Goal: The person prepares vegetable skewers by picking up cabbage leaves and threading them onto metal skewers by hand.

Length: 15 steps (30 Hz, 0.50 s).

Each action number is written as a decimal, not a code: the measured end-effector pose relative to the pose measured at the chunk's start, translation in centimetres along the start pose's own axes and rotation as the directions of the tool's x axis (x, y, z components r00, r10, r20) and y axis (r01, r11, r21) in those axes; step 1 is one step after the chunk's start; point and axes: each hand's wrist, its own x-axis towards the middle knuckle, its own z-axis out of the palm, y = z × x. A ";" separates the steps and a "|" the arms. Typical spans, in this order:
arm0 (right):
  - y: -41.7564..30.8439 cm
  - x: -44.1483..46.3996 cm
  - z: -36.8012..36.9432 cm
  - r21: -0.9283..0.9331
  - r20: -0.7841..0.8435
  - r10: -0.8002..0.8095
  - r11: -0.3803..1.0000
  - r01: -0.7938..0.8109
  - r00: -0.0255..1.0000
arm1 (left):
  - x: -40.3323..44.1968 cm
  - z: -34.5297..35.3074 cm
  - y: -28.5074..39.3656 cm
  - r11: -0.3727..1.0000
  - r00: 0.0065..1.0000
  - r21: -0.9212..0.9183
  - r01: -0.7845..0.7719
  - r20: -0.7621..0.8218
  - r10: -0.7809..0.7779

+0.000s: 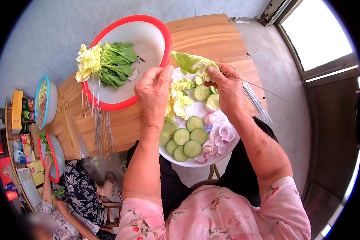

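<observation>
My right hand pinches a pale green cabbage leaf together with a thin skewer, whose long end sticks out to the right. My left hand is closed, thumb against the fingers, left of the leaf; anything inside it is hidden. Both hands are over a white plate. Lying on it are round green slices, perhaps cucumber or zucchini, pinkish onion pieces and yellow cabbage leaves.
Skewered leafy greens and yellow leaves rest in a red-rimmed bowl. Loose skewers lie on the wooden table, with a metal bundle at right. Lower left, another person handles greens by a second red-rimmed bowl.
</observation>
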 end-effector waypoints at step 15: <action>1.0 -1.4 1.7 0.047 0.012 0.047 0.998 -0.048 0.999 | -1.1 3.1 -1.7 0.693 0.941 -0.643 0.328 0.291 -0.175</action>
